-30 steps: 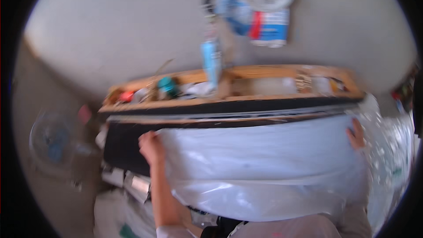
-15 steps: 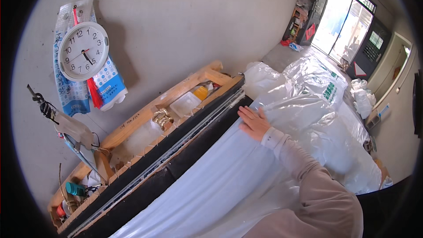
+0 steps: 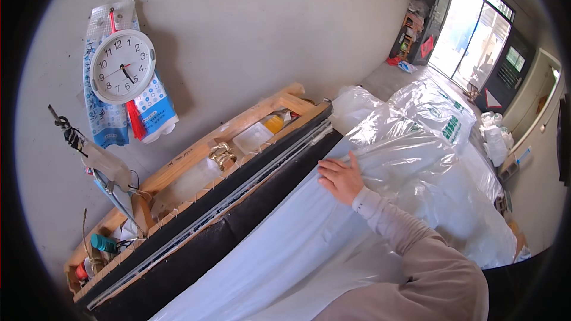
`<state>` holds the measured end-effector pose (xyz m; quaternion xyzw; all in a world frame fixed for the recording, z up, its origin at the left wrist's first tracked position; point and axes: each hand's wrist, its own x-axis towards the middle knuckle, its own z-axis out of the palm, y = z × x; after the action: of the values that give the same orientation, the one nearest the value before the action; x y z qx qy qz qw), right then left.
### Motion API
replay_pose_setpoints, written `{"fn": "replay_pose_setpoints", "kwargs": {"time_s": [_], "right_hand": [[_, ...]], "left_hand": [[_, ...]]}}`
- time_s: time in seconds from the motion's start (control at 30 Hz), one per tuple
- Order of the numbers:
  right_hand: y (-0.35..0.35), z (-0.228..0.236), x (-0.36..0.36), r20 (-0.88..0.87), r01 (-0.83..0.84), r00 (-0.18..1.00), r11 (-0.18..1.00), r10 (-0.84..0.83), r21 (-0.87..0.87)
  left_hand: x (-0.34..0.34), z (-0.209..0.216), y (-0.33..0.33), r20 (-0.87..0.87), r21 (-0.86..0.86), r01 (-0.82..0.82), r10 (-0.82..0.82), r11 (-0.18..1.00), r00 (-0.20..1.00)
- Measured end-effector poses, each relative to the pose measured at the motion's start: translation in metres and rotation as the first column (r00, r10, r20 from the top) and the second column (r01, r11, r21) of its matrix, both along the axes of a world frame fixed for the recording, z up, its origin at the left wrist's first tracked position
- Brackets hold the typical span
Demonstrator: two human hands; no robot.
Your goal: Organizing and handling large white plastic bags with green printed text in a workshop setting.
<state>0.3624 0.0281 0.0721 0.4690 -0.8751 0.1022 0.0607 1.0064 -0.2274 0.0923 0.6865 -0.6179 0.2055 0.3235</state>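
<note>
My left hand point(image 3: 341, 179) lies palm down on a translucent white plastic sheet point(image 3: 291, 226), fingers pointing left and thumb apart from them. It grips nothing. The sheet hangs in long folds beside a black padded panel point(image 3: 238, 232), and my fingertips rest near its edge. Behind the panel lies a wooden frame point(image 3: 205, 145) along the wall, its black covering laced on with cord. Inside the frame sit a white tray point(image 3: 253, 138), a gold-coloured bundle point(image 3: 222, 156) and a teal cylinder point(image 3: 103, 242). My right hand is out of view.
More crumpled clear plastic point(image 3: 425, 119) with green print is heaped to the right. A white wall clock point(image 3: 123, 66) with a red tassel hangs over blue-and-white bags point(image 3: 107, 125). At the far right, a glass door point(image 3: 473, 38) lets in daylight. White bags point(image 3: 496, 138) lie near it.
My left hand has slid a little down and toward me over the plastic, away from the panel's far end. The view has shifted slightly, so the clock and bags appear farther right.
</note>
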Motion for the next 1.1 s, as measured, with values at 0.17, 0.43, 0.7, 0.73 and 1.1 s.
{"fn": "replay_pose_setpoints", "kwargs": {"time_s": [0.17,0.43,0.7,0.73,1.1], "right_hand": [[-0.027,-0.001,-0.004,0.021,0.097,0.995,0.939,-0.096,-0.329],[-0.023,0.061,-0.035,0.158,-0.024,0.973,0.759,0.166,-0.651],[0.0,0.004,-0.022,-0.145,-0.035,0.989,0.914,-0.026,-0.404],[-0.003,0.003,-0.005,-0.123,-0.057,0.992,0.949,0.019,-0.311],[0.001,0.017,-0.005,0.154,0.105,0.98,0.987,-0.123,0.118]], "left_hand": [[0.029,-0.014,0.006,-0.021,-0.142,0.04,-0.044,0.989,0.999],[0.033,-0.049,-0.041,-0.698,-0.191,0.27,-0.324,0.944,0.639],[-0.076,0.003,-0.013,-0.04,0.352,-0.119,0.142,0.928,0.989],[-0.064,-0.005,-0.017,0.016,0.385,-0.142,0.147,0.912,0.989],[-0.009,-0.003,0.001,-0.186,0.173,-0.022,0.055,0.985,0.981]]}}
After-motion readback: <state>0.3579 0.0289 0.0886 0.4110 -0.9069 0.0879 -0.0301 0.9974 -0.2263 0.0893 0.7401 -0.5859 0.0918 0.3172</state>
